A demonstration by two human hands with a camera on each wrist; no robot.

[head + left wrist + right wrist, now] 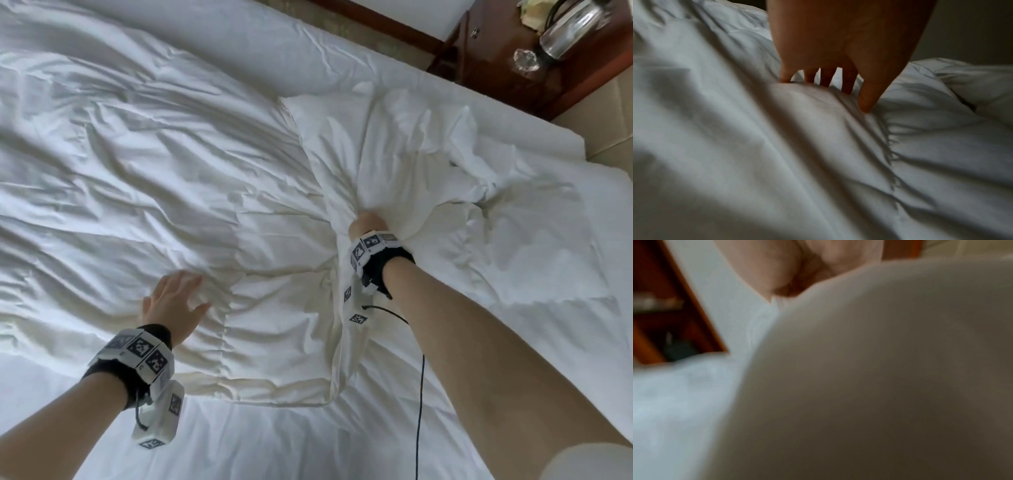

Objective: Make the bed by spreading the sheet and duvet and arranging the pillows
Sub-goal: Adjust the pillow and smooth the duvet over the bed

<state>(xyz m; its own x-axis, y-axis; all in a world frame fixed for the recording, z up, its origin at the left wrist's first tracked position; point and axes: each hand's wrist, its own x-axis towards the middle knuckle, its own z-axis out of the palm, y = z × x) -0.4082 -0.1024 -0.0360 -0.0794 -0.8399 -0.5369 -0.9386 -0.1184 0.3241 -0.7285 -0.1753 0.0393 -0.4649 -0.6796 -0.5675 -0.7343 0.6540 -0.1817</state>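
Observation:
A crumpled white duvet [137, 178] covers most of the bed, and its near corner [322, 397] lies folded on the white sheet [274, 448]. My left hand [178, 298] lies flat on the duvet with its fingers spread. In the left wrist view the straight fingertips [866, 107] touch the wrinkled duvet [777, 154]. My right hand [368, 221] grips a bunched fold of the duvet, with creases radiating from the fist. Beyond it rises a puffy white mass [376, 137]; I cannot tell pillow from duvet. The right wrist view is blurred: palm [777, 264], fabric [879, 369].
A dark wooden nightstand [496, 78] stands at the upper right with a glass kettle [568, 31] and a crystal piece [525, 60] on it. A beige padded headboard [613, 116] runs along the right. A black cable [421, 394] hangs from my right wrist.

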